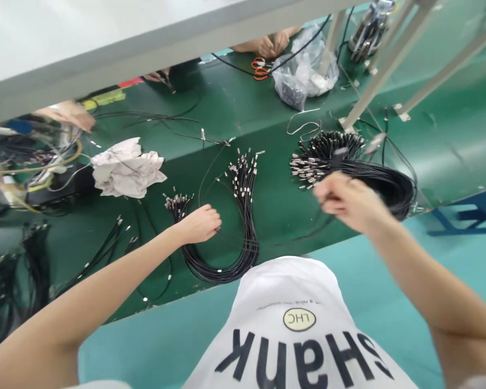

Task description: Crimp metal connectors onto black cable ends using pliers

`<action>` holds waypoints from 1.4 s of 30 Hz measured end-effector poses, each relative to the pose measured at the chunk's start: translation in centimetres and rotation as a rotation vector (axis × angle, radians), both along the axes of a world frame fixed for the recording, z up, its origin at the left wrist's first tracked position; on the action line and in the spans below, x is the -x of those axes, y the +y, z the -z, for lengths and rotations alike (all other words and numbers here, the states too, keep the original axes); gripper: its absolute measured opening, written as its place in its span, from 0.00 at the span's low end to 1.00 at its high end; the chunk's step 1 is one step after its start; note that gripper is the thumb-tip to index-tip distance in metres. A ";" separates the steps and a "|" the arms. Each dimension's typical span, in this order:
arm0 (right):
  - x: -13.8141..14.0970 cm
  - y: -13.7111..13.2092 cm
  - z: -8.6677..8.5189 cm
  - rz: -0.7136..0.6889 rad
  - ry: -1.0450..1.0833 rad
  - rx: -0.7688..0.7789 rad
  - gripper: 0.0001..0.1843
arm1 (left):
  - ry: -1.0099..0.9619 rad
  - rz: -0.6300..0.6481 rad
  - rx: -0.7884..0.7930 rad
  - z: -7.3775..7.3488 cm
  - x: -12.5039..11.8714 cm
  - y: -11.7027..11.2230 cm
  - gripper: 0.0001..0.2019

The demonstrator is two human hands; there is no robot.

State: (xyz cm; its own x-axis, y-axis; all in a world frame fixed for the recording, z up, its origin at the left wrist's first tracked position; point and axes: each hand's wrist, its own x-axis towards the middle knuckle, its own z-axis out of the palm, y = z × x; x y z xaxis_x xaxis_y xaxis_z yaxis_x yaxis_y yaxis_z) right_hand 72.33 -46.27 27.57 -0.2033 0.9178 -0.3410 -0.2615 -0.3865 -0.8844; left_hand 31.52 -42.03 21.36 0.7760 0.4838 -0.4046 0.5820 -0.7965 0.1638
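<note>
My left hand (199,222) rests closed on a looped bundle of thin black cables (243,232) with metal plug ends, lying on the green bench (235,108). My right hand (344,200) is blurred by motion, its fingers curled in a pinch just beside a larger coil of black cables (372,178) whose silver connectors fan out to the left. What the right fingers hold is smeared.
A crumpled white cloth (125,168) lies left of centre. Orange scissors (260,69) and a clear plastic bag of parts (303,75) sit at the far side, where other people's hands (273,43) work. More cable bundles (8,281) lie at far left. White frame legs (372,81) stand right.
</note>
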 end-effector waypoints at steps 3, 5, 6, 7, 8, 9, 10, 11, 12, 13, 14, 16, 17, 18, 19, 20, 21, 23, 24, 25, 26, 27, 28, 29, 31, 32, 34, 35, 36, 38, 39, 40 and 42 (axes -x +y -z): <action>4.1 0.2 5.0 -0.156 0.117 0.081 0.20 | -0.013 -0.081 0.063 2.6 -1.1 -1.6 0.16; 6.6 0.0 7.1 -0.198 0.182 0.120 0.20 | -0.267 -0.351 0.190 2.4 -4.0 -2.7 0.22; 7.5 -0.2 7.7 -0.200 0.201 0.127 0.20 | -0.440 -0.477 0.302 1.9 -5.9 -3.0 0.21; 8.1 -0.4 7.9 -0.197 0.218 0.129 0.20 | -0.629 -0.612 0.417 1.4 -7.8 -3.2 0.19; 8.5 -0.6 7.8 -0.192 0.233 0.132 0.19 | -0.806 -0.731 0.518 0.9 -9.8 -3.2 0.17; 8.7 -0.8 7.6 -0.184 0.247 0.137 0.18 | -0.956 -0.833 0.604 0.5 -11.5 -3.1 0.16; 8.8 -0.9 7.3 -0.173 0.264 0.145 0.17 | -1.088 -0.924 0.684 0.1 -13.0 -2.9 0.16; 8.8 -1.0 7.1 -0.160 0.283 0.155 0.17 | -1.192 -0.997 0.783 -0.2 -14.2 -2.7 0.16; 8.7 -1.1 6.9 -0.146 0.299 0.164 0.17 | -1.269 -1.052 0.869 -0.5 -15.0 -2.4 0.16; 8.6 -1.1 6.8 -0.135 0.308 0.170 0.17 | -1.321 -1.093 0.942 -0.6 -15.6 -2.3 0.15; 8.5 -1.1 6.8 -0.127 0.313 0.176 0.17 | -1.348 -1.122 0.999 -0.8 -16.0 -2.1 0.15; 8.4 -1.1 7.1 -0.129 0.313 0.185 0.17 | -1.352 -1.151 1.057 -0.9 -16.4 -1.9 0.15; 8.4 -1.1 7.3 -0.131 0.309 0.189 0.17 | -1.343 -1.152 1.071 -1.0 -16.4 -1.9 0.14; 8.4 -1.2 7.4 -0.129 0.303 0.194 0.18 | -1.340 -1.150 1.074 -1.0 -16.5 -1.9 0.13; 8.4 -1.2 7.6 -0.121 0.295 0.203 0.18 | -1.350 -1.152 1.063 -1.0 -16.6 -1.9 0.12; 8.4 -1.3 7.6 -0.105 0.288 0.213 0.19 | -1.373 -1.160 1.041 -1.0 -16.7 -1.9 0.09; 8.4 -1.5 7.6 -0.081 0.282 0.224 0.20 | -1.401 -1.178 1.007 -0.9 -16.8 -1.9 0.07; 8.3 -1.6 7.5 -0.018 0.271 0.232 0.22 | -1.457 -1.242 0.938 -0.8 -17.0 -2.0 0.04; 8.2 -1.7 7.4 0.007 0.270 0.230 0.23 | -1.472 -1.272 0.929 -0.8 -17.1 -2.0 0.04; 8.1 -1.8 7.3 0.022 0.277 0.227 0.24 | -1.477 -1.291 0.936 -0.8 -17.2 -2.0 0.05; 8.0 -1.8 7.2 0.024 0.294 0.225 0.24 | -1.470 -1.298 0.949 -0.8 -17.3 -2.0 0.06; 7.9 -1.9 7.1 0.010 0.319 0.225 0.23 | -1.447 -1.293 0.958 -0.9 -17.4 -2.1 0.06; 7.8 -2.0 7.1 -0.016 0.350 0.226 0.21 | -1.402 -1.275 0.958 -1.0 -17.6 -2.1 0.05; 7.7 -2.0 7.0 -0.049 0.377 0.228 0.20 | -1.337 -1.249 0.939 -1.1 -17.7 -2.1 0.04; 7.6 -2.2 6.9 -0.104 0.389 0.227 0.17 | -1.198 -1.188 0.871 -1.4 -18.0 -2.2 0.08; 7.6 -2.3 6.8 -0.125 0.375 0.228 0.16 | -1.145 -1.159 0.844 -1.5 -18.1 -2.3 0.09; 7.7 -2.5 6.7 -0.141 0.333 0.228 0.17 | -1.106 -1.130 0.834 -1.8 -18.4 -2.6 0.08; 7.7 -2.6 6.7 -0.128 0.305 0.208 0.17 | -1.114 -1.136 0.843 -1.8 -18.4 -2.7 0.08; 7.6 -2.6 6.7 -0.100 0.273 0.170 0.16 | -1.130 -1.153 0.853 -1.9 -18.5 -2.8 0.08; 7.4 -2.7 6.5 -0.017 0.184 0.054 0.14 | -1.160 -1.204 0.848 -1.9 -18.4 -3.0 0.09; 7.2 -2.7 6.4 0.026 0.126 -0.008 0.13 | -1.171 -1.227 0.830 -2.0 -18.3 -3.1 0.09; 7.0 -2.8 6.3 0.062 0.063 -0.061 0.12 | -1.179 -1.242 0.807 -2.1 -18.1 -3.1 0.09; 6.5 -2.8 5.9 0.105 -0.039 -0.109 0.11 | -1.201 -1.254 0.779 -2.2 -17.9 -3.2 0.09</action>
State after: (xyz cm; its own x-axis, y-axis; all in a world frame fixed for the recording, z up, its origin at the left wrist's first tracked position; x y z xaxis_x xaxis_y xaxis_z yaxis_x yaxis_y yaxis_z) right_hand 65.81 -49.04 21.68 -0.0925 0.9654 -0.2436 -0.2602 -0.2596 -0.9300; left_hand 49.40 -45.25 23.60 0.1698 0.9133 -0.3702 0.0066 0.3746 0.9272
